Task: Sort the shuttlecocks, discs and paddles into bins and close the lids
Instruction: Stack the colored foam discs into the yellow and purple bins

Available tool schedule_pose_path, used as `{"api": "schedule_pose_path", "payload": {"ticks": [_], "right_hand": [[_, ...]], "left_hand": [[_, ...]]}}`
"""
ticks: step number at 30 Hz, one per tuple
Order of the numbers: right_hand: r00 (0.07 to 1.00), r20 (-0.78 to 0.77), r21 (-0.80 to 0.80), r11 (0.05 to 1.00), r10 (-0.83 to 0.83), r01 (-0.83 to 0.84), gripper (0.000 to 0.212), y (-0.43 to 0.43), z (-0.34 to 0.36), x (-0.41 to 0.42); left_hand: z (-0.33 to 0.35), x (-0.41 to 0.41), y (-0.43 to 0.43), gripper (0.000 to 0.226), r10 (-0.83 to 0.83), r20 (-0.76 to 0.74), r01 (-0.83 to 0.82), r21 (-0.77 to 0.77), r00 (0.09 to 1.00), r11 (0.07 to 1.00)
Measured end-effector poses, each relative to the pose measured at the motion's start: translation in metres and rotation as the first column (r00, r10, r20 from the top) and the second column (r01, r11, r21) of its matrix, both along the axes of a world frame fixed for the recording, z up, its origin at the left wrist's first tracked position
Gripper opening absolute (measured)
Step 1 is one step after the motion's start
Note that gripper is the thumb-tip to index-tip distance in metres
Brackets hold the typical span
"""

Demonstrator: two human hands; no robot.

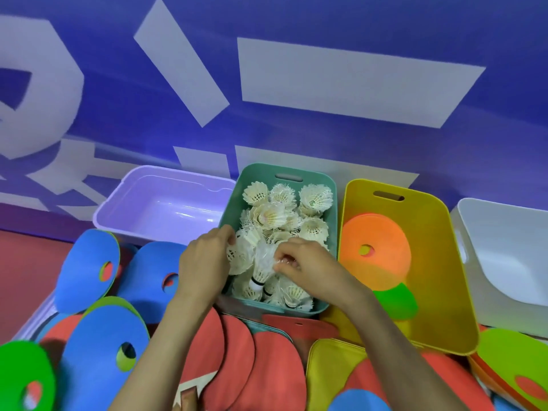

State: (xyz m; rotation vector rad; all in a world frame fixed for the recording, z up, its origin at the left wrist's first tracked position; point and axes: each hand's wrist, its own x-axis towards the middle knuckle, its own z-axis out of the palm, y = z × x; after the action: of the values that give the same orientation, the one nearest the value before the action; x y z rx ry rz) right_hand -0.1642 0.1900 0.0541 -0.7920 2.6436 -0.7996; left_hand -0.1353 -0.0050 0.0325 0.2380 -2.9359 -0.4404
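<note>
No legible text; only cropped, unreadable white strokes (355,84) across the blue wall (296,19)

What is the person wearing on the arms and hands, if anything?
Nothing that shows. The left hand and right hand have no gloves, and both forearms are bare down to the frame edge: no sleeves, watch or bracelet. Rings cannot be made out.

Reaching forward with both bare forearms, curling the left hand (204,256) knuckles-up, fingertips hidden, pinching a white feathered shuttlecock (261,271) with the right hand (299,262).
</note>
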Motion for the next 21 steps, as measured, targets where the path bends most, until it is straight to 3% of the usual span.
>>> {"api": "schedule_pose_path", "payload": {"ticks": [5,9,13,17,21], "right_hand": [[0.998,-0.002,0.094,0.993,0.066,-0.066,0.011,-0.022,-0.018,0.004],[0.993,-0.064,0.318,0.945,0.095,-0.07,0.015,-0.016,-0.026,0.005],[0.972,-0.196,0.428,0.903,0.129,-0.034,0.019,-0.014,-0.028,0.005],[0.98,-0.105,0.457,0.883,0.17,-0.104,0.025,-0.019,-0.032,0.012],[0.997,0.009,0.257,0.963,0.081,-0.08,0.041,-0.007,-0.02,0.014]], "left_hand": [[0.003,0.0,-0.003,0.031,-0.022,0.012,0.023,-0.136,1.0,0.99],[-0.009,-0.005,0.003,0.036,-0.076,0.235,0.143,-0.28,0.969,0.949],[-0.022,-0.008,0.017,0.029,-0.102,0.374,0.266,-0.42,0.922,0.868],[-0.022,-0.014,0.012,0.038,-0.187,0.338,0.283,-0.259,0.922,0.924],[-0.007,-0.007,0.008,0.038,-0.204,0.171,0.214,-0.046,0.964,0.976]]}}
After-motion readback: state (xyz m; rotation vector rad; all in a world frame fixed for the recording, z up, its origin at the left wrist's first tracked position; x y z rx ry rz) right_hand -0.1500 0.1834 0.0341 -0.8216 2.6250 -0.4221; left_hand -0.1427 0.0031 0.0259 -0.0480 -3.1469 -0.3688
